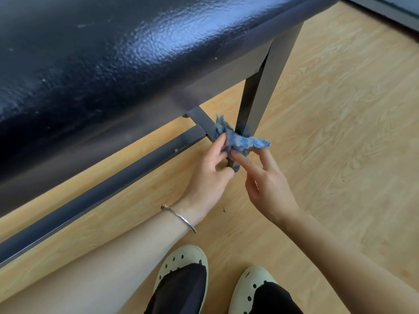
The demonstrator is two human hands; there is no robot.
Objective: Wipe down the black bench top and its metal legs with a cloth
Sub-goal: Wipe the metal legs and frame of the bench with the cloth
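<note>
blue cloth (235,138) is being wrapped around the lower part of a metal leg (260,87) of the black desk (113,53), near the wooden floor (340,132). the left hand (208,175) and right hand (265,177) are each pinching one end of it between thumb and fingers (218,143). judged best: keeping it taut and sliding along the whole leg, then the low rail (102,191).

One black-topped table (102,53) stands on the floor (340,132), with one upright metal leg (260,87) in view and two low metal bars (90,196). There is one blue cloth (238,139). Two hands (208,177) show, plus one bracelet (179,217) and two pale shoes (181,268).
</note>
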